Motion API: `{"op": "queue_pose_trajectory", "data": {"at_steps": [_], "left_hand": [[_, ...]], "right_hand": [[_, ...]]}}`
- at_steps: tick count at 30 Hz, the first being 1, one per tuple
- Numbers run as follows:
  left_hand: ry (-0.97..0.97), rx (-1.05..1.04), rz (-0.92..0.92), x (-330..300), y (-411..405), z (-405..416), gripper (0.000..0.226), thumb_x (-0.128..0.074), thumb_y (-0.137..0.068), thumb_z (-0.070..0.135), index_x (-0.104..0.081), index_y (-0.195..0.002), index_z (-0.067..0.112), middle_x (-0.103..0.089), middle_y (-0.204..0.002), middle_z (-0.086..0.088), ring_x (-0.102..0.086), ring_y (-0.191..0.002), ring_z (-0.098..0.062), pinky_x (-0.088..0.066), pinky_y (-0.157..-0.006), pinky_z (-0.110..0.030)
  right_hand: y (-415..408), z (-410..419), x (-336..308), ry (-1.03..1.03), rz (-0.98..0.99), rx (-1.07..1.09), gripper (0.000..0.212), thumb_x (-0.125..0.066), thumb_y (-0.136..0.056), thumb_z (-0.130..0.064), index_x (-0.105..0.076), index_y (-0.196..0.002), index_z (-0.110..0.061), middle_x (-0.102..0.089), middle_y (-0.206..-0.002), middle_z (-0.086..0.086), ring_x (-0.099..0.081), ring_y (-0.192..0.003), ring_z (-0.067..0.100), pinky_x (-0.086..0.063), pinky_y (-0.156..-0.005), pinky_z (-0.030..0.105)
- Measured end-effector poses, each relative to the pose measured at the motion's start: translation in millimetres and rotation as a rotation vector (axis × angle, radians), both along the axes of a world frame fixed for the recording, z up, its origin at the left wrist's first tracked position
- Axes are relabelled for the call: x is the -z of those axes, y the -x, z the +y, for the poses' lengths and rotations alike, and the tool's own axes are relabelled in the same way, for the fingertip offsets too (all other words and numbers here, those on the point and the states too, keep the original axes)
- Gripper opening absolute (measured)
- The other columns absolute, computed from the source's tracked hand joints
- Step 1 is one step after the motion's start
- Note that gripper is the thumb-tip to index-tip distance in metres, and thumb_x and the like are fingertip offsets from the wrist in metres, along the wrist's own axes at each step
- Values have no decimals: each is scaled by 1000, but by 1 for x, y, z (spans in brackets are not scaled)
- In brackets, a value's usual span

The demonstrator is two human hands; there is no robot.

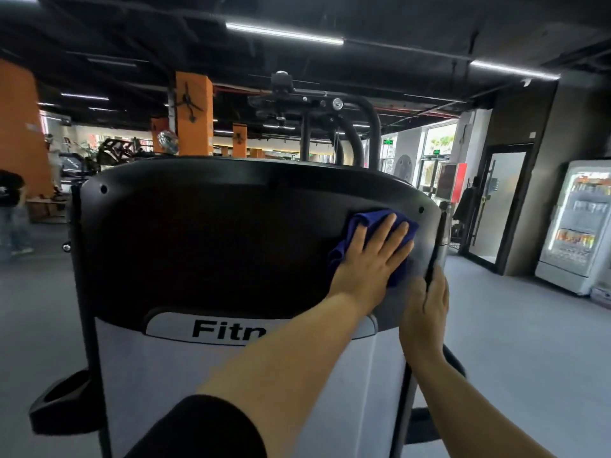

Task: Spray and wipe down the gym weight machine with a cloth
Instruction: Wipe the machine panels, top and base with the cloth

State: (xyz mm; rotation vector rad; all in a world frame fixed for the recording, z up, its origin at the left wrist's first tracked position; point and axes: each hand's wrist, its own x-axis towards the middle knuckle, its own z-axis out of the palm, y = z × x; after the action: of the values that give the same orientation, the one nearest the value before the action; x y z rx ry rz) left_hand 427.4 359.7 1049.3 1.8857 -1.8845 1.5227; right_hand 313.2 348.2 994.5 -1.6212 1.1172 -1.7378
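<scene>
The weight machine's rear shroud [211, 233] fills the middle of the view, black above and white below, with "Fitn" lettering showing. A blue cloth [363, 223] lies against the upper right of the black panel. My left hand [370, 259] presses flat on it with the fingers spread and straight. My right hand [426, 309] is at the shroud's right edge, fingers curled round what looks like a spray bottle [443, 236]. The bottle's grey body rises above the hand, partly hidden behind the edge.
The machine's black frame and pulley head [317, 104] rise behind the shroud. A lit drinks fridge [575, 226] stands at the right wall beside a glass door [496, 200]. A person [13, 209] stands at far left. Grey floor lies on both sides.
</scene>
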Motion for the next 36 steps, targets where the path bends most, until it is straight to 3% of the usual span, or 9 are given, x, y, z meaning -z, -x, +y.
{"op": "queue_pose_trajectory", "data": {"at_steps": [3, 6, 9, 12, 20, 26, 31, 34, 36], "left_hand": [[6, 0, -34, 6, 5, -7, 75, -40, -103, 40, 0, -164, 24, 8, -171, -7, 8, -157, -35, 0, -118, -64], [-23, 39, -118, 11, -7, 2, 72, -37, -104, 41, -2, -164, 24, 5, -172, -7, 5, -157, -33, -9, -121, -61], [-1, 92, -133, 16, -31, 21, 68, -38, -103, 41, -12, -164, 28, -6, -172, -3, -5, -158, -29, -10, -120, -58], [27, 148, -88, 23, -61, 44, 66, -33, -102, 46, -16, -163, 29, -11, -171, -1, -9, -158, -26, -9, -121, -56], [51, 251, -13, 25, -152, 109, 69, -33, -104, 55, -13, -164, 27, -8, -172, -1, -1, -158, -27, -10, -124, -55], [54, 287, 11, 11, -267, 167, 76, -44, -97, 62, -20, -162, 33, -15, -171, -1, -5, -158, -30, -16, -120, -61], [149, 229, 152, 2, -367, 202, 82, -51, -90, 63, -20, -161, 35, -17, -170, -4, -8, -157, -35, -18, -119, -66], [165, 217, 297, -4, -402, 208, 85, -45, -91, 64, -8, -162, 34, -6, -171, -5, 2, -158, -35, -14, -121, -65], [189, 218, 422, -5, -419, 210, 84, -39, -93, 63, -1, -162, 34, 1, -172, -5, 7, -158, -32, -12, -123, -63]], "right_hand": [[8, -19, 3, 17, -48, -8, 52, -31, -111, -28, -23, -162, -25, -26, -167, -6, -22, -152, 10, -18, -116, 25], [-5, -25, 11, -19, -89, 6, 56, -30, -108, -37, -23, -162, -25, -25, -168, -2, -22, -153, 15, -19, -124, 34], [-33, -18, 13, -27, -70, 45, 54, -33, -109, -34, -26, -161, -20, -25, -167, 4, -21, -153, 20, -18, -121, 31], [-64, -10, -1, -46, -106, 123, 59, -32, -106, -40, -28, -160, -15, -22, -167, 12, -20, -153, 29, -19, -125, 45], [-146, 45, -22, -12, -92, 170, 66, -25, -103, -47, -10, -163, -24, 2, -172, 9, 6, -158, 30, 4, -126, 55], [-210, 95, -32, 53, -26, 192, 72, -24, -99, -53, -7, -164, -27, 8, -172, 7, 11, -158, 29, 7, -124, 59], [-263, 129, -29, 147, 158, 241, 73, -38, -101, -46, -4, -163, -28, 12, -171, 13, 14, -156, 38, 5, -121, 67], [-291, 146, -29, 277, 448, 281, 71, -45, -102, -42, -8, -162, -38, 18, -170, 14, 19, -152, 47, 5, -115, 76], [-310, 156, -42, 445, 704, 298, 66, -39, -101, -46, -13, -161, -40, 18, -170, 12, 20, -152, 48, 6, -112, 80]]}}
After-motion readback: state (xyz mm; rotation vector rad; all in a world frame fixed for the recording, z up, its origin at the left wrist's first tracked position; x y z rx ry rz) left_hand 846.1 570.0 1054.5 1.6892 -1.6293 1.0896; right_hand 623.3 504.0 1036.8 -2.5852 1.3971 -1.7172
